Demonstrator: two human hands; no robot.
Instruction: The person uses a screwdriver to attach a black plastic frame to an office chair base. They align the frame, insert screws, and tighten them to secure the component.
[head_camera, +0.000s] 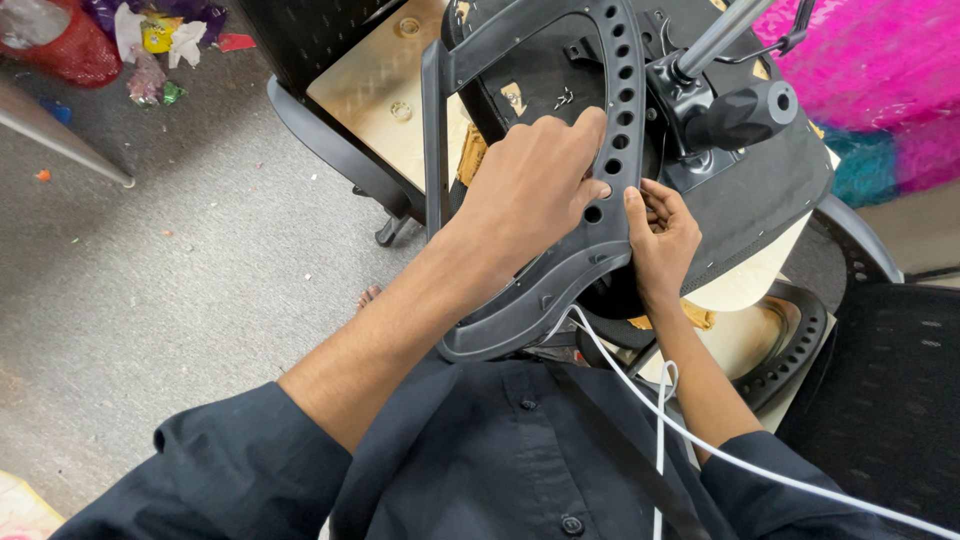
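A dark grey plastic chair armrest frame (500, 55), curved and pierced with a row of round holes, lies over the underside of an upturned office chair seat (760, 195). My left hand (535, 180) grips the frame's perforated bar, fingers curled over it. My right hand (660, 235) is just right of the bar, thumb pressed against its edge and fingers tucked behind it. The chair's metal gas cylinder (720, 35) and black lever knob (745, 115) stand just above my right hand.
Plywood seat boards (385, 85) and black chair parts (800, 340) lie stacked around. A white cable (660, 415) hangs across my dark shirt. Litter and a red mesh bag (70, 45) sit at the top left on the grey carpet. Pink fabric (880, 60) fills the top right.
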